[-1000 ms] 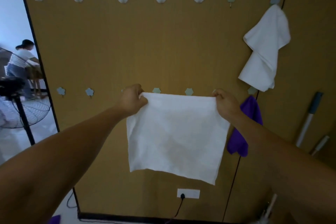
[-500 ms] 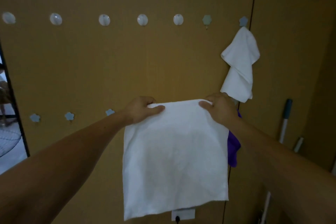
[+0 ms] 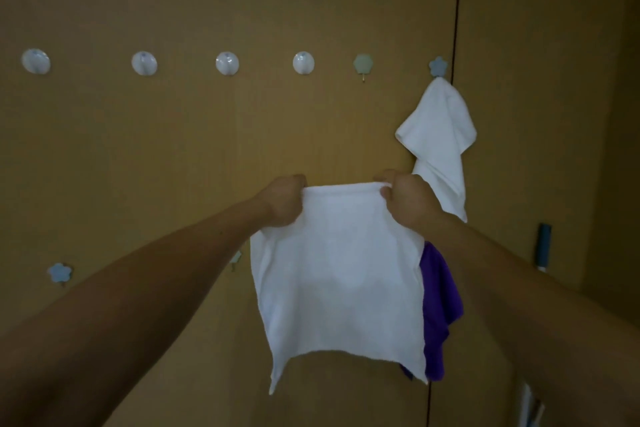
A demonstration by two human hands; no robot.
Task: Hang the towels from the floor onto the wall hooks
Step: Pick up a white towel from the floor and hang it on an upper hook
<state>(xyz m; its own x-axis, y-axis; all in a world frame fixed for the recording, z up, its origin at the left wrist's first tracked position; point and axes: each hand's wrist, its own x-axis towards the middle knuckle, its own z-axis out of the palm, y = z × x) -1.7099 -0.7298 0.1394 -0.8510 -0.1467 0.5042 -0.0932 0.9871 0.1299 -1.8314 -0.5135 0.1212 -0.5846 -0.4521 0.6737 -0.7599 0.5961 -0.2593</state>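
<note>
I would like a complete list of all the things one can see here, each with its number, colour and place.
wall: 1, brown panels, background
round hooks: 4, white, upper row
hexagon hook: 1, pale green, upper row, bare
flower hooks: 2 plainly seen, blue, one lower left, one upper right
hung towel: 1, white, on the upper right flower hook
purple towel: 1, purple, partly behind the held towel's right side
held towel: 1, white, centre
handle: 1, dark teal, far right
left hand: grips the held towel's top edge
right hand: grips the same edge
</note>
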